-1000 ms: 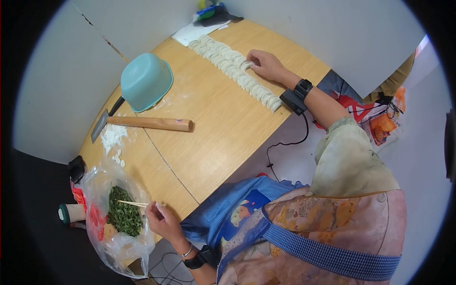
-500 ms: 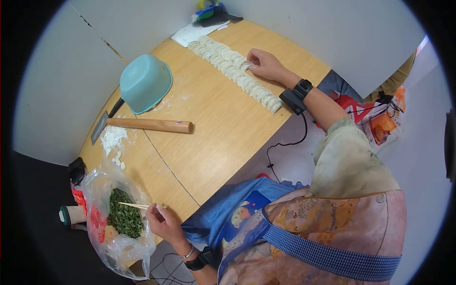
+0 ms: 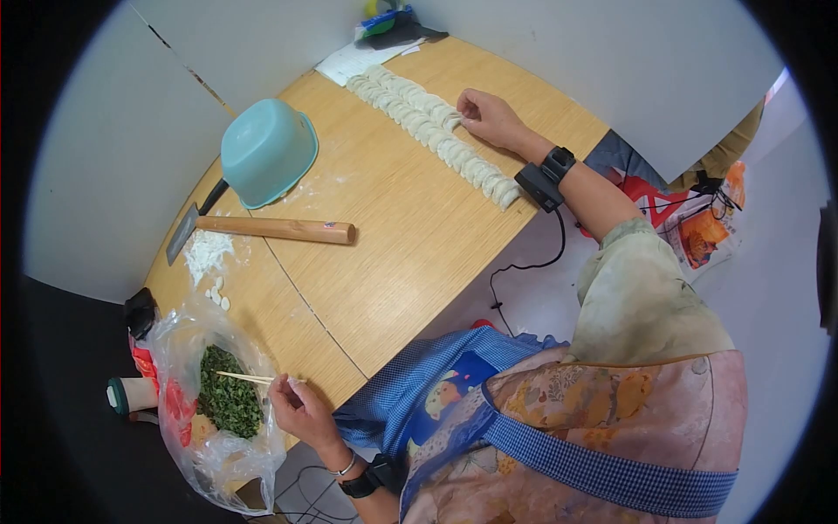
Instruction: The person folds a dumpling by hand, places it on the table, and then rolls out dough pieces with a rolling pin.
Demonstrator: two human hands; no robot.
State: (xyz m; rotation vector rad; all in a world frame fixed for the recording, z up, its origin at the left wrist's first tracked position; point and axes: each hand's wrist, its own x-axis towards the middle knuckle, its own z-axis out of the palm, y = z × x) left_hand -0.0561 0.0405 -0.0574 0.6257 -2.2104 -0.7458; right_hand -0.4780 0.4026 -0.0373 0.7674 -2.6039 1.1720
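My right hand (image 3: 491,120) is at the near end of the shorter of two rows of white dumplings (image 3: 436,140), its fingers closed on the last dumpling (image 3: 455,120) there. The longer row runs beside it toward the front table edge. Low on the left, my left hand (image 3: 301,410) grips a pair of chopsticks (image 3: 249,377). Their tips lie over chopped green filling (image 3: 229,397) in a clear plastic bag (image 3: 205,472). Part of the chopsticks is hidden inside the fingers.
A turquoise basin (image 3: 266,153) lies bottom-up on the wooden table (image 3: 375,297). Nearby are a wooden rolling pin (image 3: 279,230), a cleaver (image 3: 183,234), white flour (image 3: 209,255) and several small dough pieces (image 3: 218,294). White paper (image 3: 345,63) lies at the far end.
Almost nothing differs. My right hand has shifted very slightly at the row's end; my left hand and the chopsticks stay in place.
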